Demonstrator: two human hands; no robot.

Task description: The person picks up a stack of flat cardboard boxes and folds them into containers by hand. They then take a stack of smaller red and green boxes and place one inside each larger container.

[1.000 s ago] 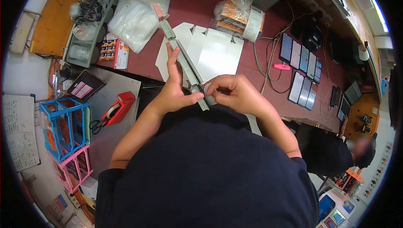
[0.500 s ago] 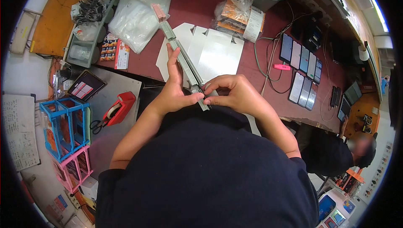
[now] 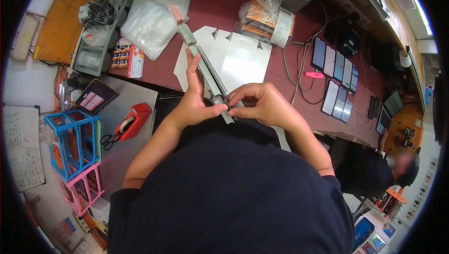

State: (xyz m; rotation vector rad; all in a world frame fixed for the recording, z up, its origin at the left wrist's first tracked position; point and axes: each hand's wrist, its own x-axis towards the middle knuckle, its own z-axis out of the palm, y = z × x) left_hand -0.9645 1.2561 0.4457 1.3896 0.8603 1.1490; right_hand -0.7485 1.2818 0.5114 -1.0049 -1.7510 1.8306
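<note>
Hands are both engaged on a long grey strip [image 3: 206, 69], which is held slanting from the near desk [image 3: 224, 10] edge toward the far left, above white card sheets [image 3: 243, 60]. The left hand [image 3: 194, 102] is closed along it, index finger extended. The right hand [image 3: 264, 104] is pinched on its near end. Phones [image 3: 336, 76] are laid out to the right.

Two hands [image 3: 194, 106] [image 3: 267, 106], one grey strip stack [image 3: 206, 69], one tape dispenser [image 3: 133, 119], one pair of scissors [image 3: 108, 139], two plastic racks [image 3: 70, 144] [image 3: 82, 188]
</note>
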